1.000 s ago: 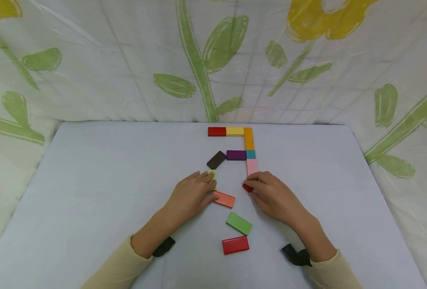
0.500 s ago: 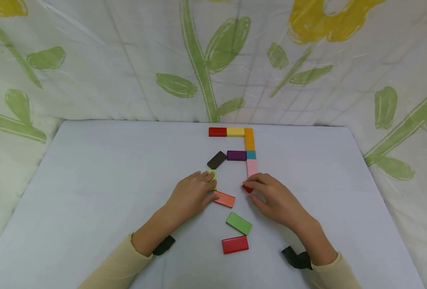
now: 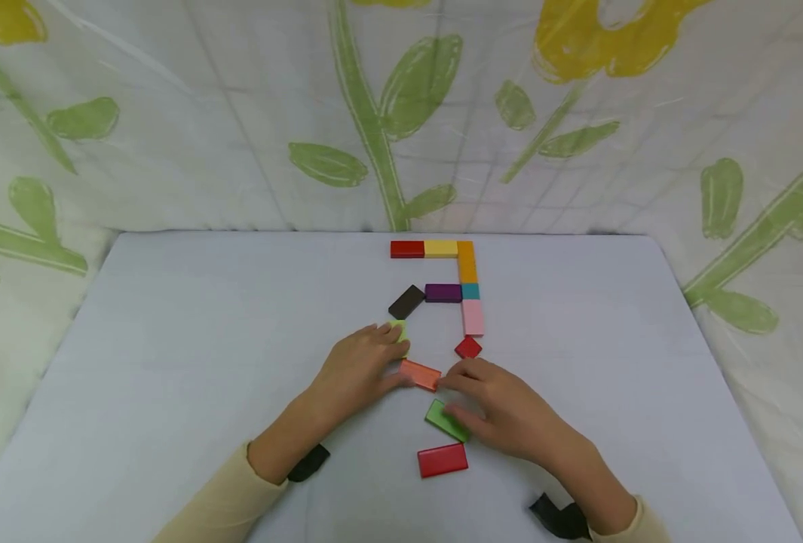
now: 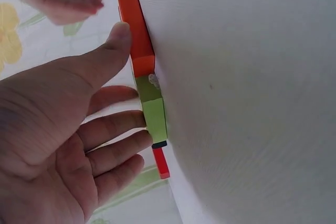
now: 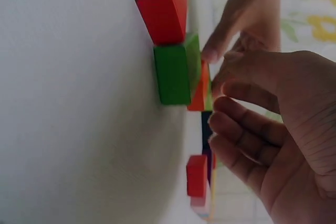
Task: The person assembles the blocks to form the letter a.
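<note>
My left hand [image 3: 357, 366] rests with extended fingertips on the lime-green block [image 4: 155, 119], and its thumb touches the orange block [image 3: 420, 374]. In the head view my right hand [image 3: 510, 411] is over the near end of the green block [image 3: 443, 419], its fingertips beside the orange block's right end. Nothing is held in its loosely bent fingers in the right wrist view. A small red block [image 3: 468, 348] lies turned like a diamond below the pink block [image 3: 472, 317], just beyond the right hand. The left hand covers most of the lime-green block in the head view.
Farther back are a black block [image 3: 406, 302], a purple block [image 3: 443, 293], a teal block [image 3: 470, 291], an orange-yellow block [image 3: 467, 262], a yellow block [image 3: 440, 249] and a dark red block [image 3: 407, 250]. A larger red block [image 3: 442, 460] lies nearest the table's front.
My right hand has let go of the small red block and moved toward me and left, over the green block. The left hand has barely moved.
</note>
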Available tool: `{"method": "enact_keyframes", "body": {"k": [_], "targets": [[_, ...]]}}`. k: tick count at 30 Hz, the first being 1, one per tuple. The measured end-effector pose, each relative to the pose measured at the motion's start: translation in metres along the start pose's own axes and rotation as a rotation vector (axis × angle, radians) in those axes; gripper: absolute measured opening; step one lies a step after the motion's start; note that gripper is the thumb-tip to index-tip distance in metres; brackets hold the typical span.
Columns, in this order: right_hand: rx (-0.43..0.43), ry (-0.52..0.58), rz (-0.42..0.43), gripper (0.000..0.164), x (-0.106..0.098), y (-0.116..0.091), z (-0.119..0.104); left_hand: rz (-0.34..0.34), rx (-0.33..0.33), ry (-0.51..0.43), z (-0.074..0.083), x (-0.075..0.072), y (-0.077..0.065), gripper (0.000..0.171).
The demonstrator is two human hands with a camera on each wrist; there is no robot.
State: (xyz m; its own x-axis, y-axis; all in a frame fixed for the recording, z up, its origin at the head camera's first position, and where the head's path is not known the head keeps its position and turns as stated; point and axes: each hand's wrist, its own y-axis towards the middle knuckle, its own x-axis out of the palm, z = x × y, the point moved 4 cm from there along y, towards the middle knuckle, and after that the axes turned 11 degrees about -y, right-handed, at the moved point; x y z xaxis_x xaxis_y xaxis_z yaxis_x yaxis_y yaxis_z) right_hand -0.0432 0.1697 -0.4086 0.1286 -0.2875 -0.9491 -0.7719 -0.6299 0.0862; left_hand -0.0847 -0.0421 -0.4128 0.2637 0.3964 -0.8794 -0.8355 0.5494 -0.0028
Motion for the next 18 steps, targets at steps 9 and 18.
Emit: {"method": "enact_keyframes", "body": {"k": [9, 18], "targets": [[-0.012, -0.007, -0.116, 0.034, 0.013, -0.003, -0.012, -0.01, 0.102, 0.155, 0.004, 0.002, 0.0, 0.036], [0.013, -0.043, -0.172, 0.038, 0.011, -0.002, -0.012, -0.039, 0.11, 0.175, 0.002, 0.0, 0.001, 0.035]]}}
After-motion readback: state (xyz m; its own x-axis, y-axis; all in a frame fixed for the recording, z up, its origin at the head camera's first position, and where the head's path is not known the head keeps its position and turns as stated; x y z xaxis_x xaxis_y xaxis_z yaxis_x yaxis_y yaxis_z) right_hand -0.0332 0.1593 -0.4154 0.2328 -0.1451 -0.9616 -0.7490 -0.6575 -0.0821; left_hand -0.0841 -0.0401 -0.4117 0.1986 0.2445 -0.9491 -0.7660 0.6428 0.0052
